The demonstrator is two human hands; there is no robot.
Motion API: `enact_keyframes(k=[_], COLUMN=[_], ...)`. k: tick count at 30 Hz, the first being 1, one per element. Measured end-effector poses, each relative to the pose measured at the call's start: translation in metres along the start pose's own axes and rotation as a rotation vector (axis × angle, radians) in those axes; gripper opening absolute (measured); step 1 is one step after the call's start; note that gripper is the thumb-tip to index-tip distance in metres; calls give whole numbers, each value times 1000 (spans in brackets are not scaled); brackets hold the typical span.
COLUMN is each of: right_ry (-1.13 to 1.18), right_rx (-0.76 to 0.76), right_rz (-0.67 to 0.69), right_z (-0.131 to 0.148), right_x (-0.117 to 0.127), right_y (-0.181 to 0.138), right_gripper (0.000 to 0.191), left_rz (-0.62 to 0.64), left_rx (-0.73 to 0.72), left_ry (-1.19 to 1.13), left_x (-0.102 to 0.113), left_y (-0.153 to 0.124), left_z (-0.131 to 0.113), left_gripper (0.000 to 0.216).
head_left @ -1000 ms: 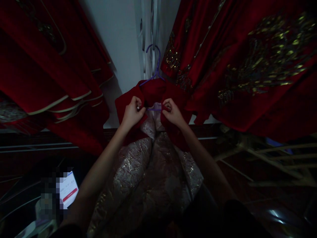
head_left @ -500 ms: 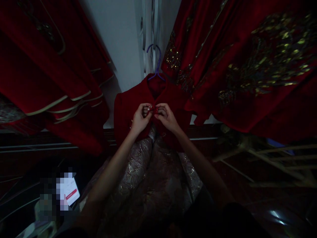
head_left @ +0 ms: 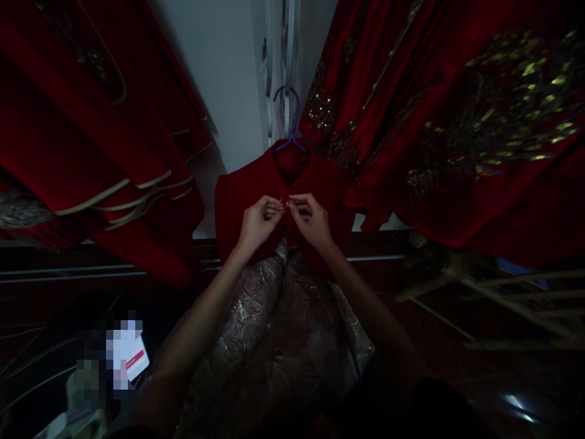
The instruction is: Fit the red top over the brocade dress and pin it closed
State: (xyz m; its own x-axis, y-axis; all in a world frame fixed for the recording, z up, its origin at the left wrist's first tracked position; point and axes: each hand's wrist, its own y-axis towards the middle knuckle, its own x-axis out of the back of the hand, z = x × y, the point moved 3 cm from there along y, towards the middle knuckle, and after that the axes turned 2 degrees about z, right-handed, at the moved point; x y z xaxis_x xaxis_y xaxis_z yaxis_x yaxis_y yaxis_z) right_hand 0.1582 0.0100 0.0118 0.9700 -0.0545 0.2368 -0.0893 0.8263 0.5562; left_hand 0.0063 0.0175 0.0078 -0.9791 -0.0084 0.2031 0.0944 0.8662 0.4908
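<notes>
A red velvet jacket (head_left: 242,195) hangs on a purple hanger (head_left: 287,116) against a white wall, with a pale brocade skirt (head_left: 274,341) falling below it. My left hand (head_left: 256,224) and my right hand (head_left: 311,221) meet at the middle of the jacket's front. Both pinch the two front edges together at a small shiny fastening (head_left: 287,203). The fingers of both hands are curled and closed on the cloth.
Red garments with cream trim (head_left: 91,152) hang at the left. A red gown with gold embroidery (head_left: 479,122) hangs at the right. A lit phone screen (head_left: 130,356) lies at the lower left. Pale rods of a stand (head_left: 503,299) cross the dark floor at the right.
The jacket's front stood apart with the hanger bar showing; my hands have drawn the two sides together and moved inward to meet at the centre fastening.
</notes>
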Motion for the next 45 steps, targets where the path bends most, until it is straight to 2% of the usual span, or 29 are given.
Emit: enact_keyframes(k=[4,12,16,19,22,26,36,43,45], right_ry=[-29,-24,-39,-36,-43,-53,-40,-42,-1], right_rx=[36,-8,-2,-3,-1,21,64,51,35], right_rz=[-23,-21,-52,-42,-26,-73,-113,-132,-100], right_z=[9,6,3,1,-1,-2,1,0,-3], right_x=[4,7,9,10,10,10,7,8,9], right_y=[0,0,2,4,4,4,3,5,8], right_gripper=[22,23,25,24,24,23,24,25,25], left_rz=[42,14,10,125,248,260,271,327,335], left_rx=[-13,15,-103,-178,-194,-230,-215,-214,-217], left_ry=[61,70,304,516,678,847,846,941,968], left_x=[5,5,1,1,2,3,-4,-3,-2], left_y=[8,8,6,9,15,19,17,19,19], left_z=[-3,0,-15,-28,-35,-42,-44,-44,-45], left_gripper=[12,20,15,10,8,12,18,22,23])
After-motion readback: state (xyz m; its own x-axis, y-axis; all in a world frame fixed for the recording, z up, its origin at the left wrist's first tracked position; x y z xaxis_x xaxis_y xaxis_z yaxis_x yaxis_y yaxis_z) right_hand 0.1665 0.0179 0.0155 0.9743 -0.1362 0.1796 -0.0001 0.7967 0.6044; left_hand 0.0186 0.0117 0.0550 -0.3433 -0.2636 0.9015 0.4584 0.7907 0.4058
